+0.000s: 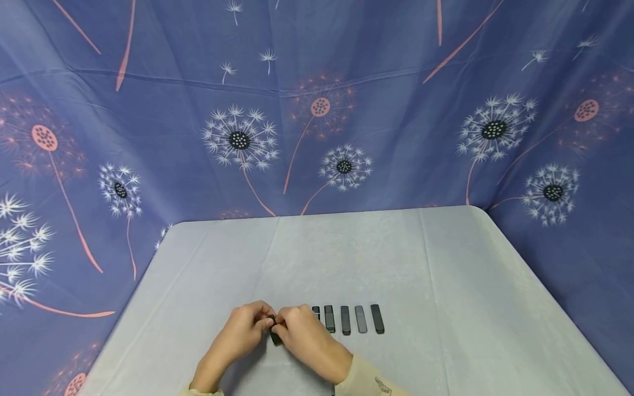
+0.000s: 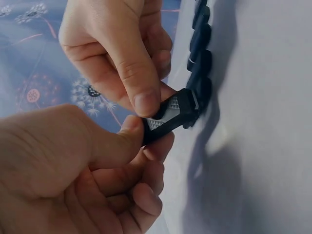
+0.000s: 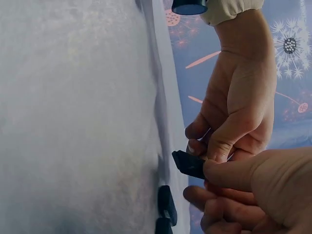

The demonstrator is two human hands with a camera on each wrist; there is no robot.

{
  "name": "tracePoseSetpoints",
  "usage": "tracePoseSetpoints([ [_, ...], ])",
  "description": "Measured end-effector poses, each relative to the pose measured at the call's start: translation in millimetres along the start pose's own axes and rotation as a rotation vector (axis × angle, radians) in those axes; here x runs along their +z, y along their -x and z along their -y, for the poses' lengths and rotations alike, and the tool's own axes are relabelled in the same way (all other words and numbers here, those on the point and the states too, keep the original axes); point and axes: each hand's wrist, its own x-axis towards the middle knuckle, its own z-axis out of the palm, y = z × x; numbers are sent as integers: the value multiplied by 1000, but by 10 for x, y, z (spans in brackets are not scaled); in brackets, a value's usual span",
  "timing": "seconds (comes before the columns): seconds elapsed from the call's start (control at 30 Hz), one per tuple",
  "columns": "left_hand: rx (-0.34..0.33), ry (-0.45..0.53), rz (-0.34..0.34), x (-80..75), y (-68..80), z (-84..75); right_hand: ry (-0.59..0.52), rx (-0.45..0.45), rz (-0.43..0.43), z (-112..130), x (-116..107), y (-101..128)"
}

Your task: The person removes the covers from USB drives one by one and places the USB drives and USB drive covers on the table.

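The tablecloth point(image 1: 446, 264) is plain pale grey, while the backdrop curtain point(image 1: 148, 110) is blue-violet, printed with white and salmon-pink dandelion heads. The small clip point(image 2: 173, 114) pinched between both hands is black with a silvery textured band, the bars in the row point(image 1: 346, 319) are black, and the sleeve cuff point(image 1: 369, 382) is cream.

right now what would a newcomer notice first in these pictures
Both hands meet at the table's near edge: the left hand and right hand together pinch a small black piece. Just right of them, a tidy row of black bars lies on the pale tablecloth, before a blue dandelion-print backdrop.
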Motion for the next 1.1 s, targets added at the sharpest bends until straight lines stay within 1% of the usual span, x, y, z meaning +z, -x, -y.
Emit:
tracePoseSetpoints([
  [0.1, -18, 41, -22, -17, -1, -50, -5, 33, -6, 16, -41, 1],
  [0.2, -27, 66, -62, -22, -5, -107, 6, 47, -12, 26, -75, 0],
  [0.37, -20, 80, -133, -8, -4, -198, 27, 36, -24, 32, -134, 15],
  [0.47, -15, 79, -174, 8, 5, -244, 3, 23, -25, 28, -182, 22],
  [0.7, 73, 58, -259, 71, -15, -354, -121, 56, 28, -31, -314, 32],
  [0.87, 90, 72, -269, 83, -63, -452, -164, 66, 23, -72, -439, 59],
  [1.1, 99, 110, -224, 60, -89, -553, -247, 80, 71, -120, -582, 128],
])
